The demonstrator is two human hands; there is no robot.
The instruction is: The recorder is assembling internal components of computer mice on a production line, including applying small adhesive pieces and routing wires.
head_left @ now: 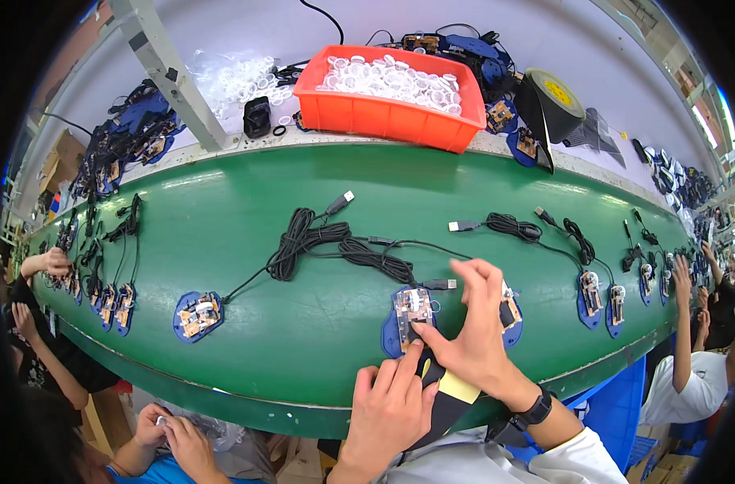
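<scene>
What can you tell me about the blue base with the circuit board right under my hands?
The blue base is a flat, rounded plastic-looking shell lying on the green belt near its front edge. A pale circuit board sits on it, and a black cable seems to lead off toward coils behind. The right hand presses on the board; the left hand holds a dark tool just below it.

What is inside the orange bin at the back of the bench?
The orange bin holds a pile of small white rings, filling it nearly to the rim. Whatever lies beneath the top layer, and the bin's floor, is covered.
</scene>
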